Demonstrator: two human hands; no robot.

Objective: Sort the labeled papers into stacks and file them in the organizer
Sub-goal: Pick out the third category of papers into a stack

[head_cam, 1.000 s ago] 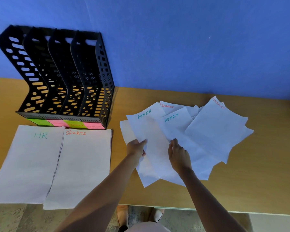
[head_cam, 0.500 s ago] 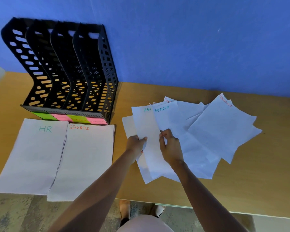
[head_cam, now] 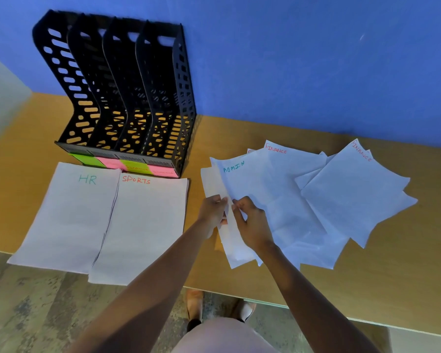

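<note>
In the upper left of the frame stood a black plastic organizer [head_cam: 127, 98] with 4 perforated, wavy-walled slots and green and pink sticky labels [head_cam: 122, 165] along its base. Below it, 2 flat, squared white paper stacks lay side by side on the smooth wooden table [head_cam: 392, 276], overhanging its near edge: the HR stack [head_cam: 69, 220] at left, the SPORTS stack [head_cam: 143, 230] touching its right edge. At center, the left hand [head_cam: 213, 215] and right hand [head_cam: 252, 225] each pinched the lower left edge of the ADMIN sheets [head_cam: 260, 194], fingers clamped on thin paper. To the right spread a loose, overlapping fan of FINANCE sheets [head_cam: 351, 197], corners splayed
</note>
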